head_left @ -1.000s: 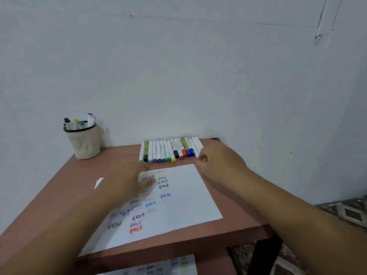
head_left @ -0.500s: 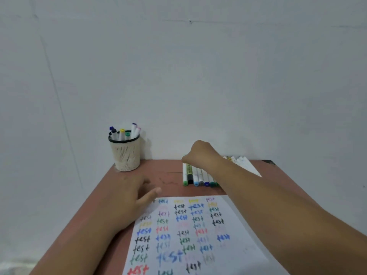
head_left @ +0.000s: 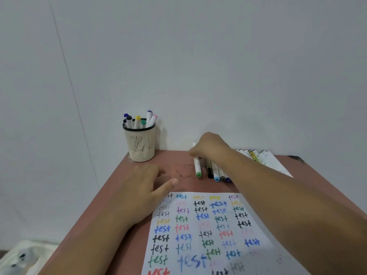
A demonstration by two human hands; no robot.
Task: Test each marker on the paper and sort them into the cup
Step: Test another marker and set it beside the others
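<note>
At frame centre my right hand (head_left: 209, 147) pinches the green-capped marker (head_left: 197, 165), while my left hand (head_left: 143, 187) lies spread flat on the desk (head_left: 178, 167) beside the paper (head_left: 198, 235).

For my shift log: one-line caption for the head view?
Right hand grips green-capped white marker from the row; left hand rests beside test-covered paper.

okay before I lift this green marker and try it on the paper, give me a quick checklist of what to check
1. Right hand closed on the green marker: ok, fingers wrap its upper barrel.
2. Marker apart from the row: ok, a gap shows.
3. Cap off: not ok, the green cap is on.
4. Left hand steadying the paper: ok, it rests on the top left corner.
5. Blank spot on the paper: cannot tell, the arm hides the right side.
6. Room in the cup: ok, six markers stand loosely.
</note>
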